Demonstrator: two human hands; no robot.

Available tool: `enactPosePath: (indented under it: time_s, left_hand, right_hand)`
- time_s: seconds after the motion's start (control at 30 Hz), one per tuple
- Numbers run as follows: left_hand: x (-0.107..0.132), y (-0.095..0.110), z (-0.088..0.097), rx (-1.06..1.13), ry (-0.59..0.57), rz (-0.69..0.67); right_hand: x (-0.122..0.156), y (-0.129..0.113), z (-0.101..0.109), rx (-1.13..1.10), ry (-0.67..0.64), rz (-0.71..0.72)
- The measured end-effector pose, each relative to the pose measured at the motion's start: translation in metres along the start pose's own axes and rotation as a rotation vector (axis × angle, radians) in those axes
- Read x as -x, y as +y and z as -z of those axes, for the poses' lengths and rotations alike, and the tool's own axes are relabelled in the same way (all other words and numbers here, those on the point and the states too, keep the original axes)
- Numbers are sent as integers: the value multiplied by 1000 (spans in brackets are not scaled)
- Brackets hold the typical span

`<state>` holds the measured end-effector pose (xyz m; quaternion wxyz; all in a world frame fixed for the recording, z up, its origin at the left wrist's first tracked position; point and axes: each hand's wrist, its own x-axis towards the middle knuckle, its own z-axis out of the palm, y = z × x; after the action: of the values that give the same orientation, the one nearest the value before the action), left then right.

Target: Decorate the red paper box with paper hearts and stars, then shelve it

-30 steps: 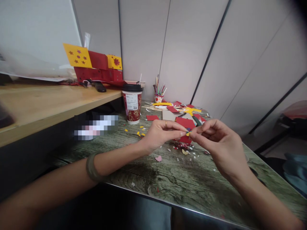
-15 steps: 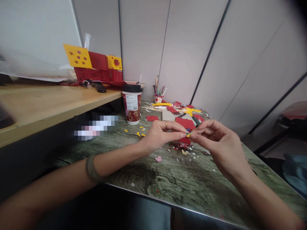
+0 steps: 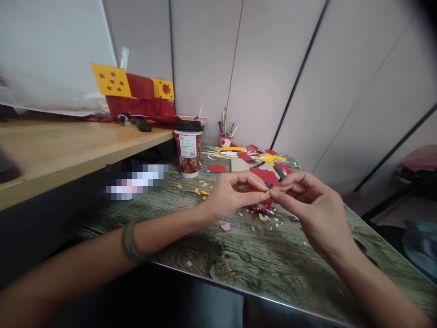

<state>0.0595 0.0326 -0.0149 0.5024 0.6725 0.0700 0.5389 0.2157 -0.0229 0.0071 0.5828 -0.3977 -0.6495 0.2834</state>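
Note:
My left hand (image 3: 232, 193) and my right hand (image 3: 307, 205) meet fingertip to fingertip above a green wood-grain table (image 3: 259, 259). Both pinch a tiny yellow paper piece (image 3: 268, 192) between thumb and forefinger. A ring sits on my left hand and a green bangle (image 3: 129, 239) on that wrist. Right behind the fingers lies a red card piece (image 3: 264, 175). Small paper scraps and a pink paper heart (image 3: 225, 226) lie on the table under the hands.
A lidded red paper cup (image 3: 188, 146) stands behind my left hand. Farther back are a small cup of pencils (image 3: 226, 136) and red and yellow paper cuttings (image 3: 252, 157). A wooden shelf (image 3: 68, 146) at left carries red and yellow cards (image 3: 136, 91).
The hands have barely shifted; the fingertips stay pinched together on the yellow piece, lowered very slightly.

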Motion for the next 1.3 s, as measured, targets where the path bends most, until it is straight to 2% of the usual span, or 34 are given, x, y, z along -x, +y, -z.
enactPosePath:
  time_s: [0.2, 0.43, 0.6, 0.9, 1.3]
  left_hand:
    - [-1, 5, -2, -44, 91, 72]
    - [2, 9, -4, -126, 100, 151]
    - [1, 8, -4, -142, 109, 163]
    - [2, 3, -3, -79, 102, 101]
    - [3, 1, -5, -38, 142, 238]
  right_hand:
    - [0, -2, -1, 88, 2, 18]
    - [1, -10, 4, 298, 12, 98]
    - [0, -11, 3, 318, -28, 91]
    - [0, -7, 4, 286, -51, 34]
    - [1, -1, 1, 359, -27, 66]
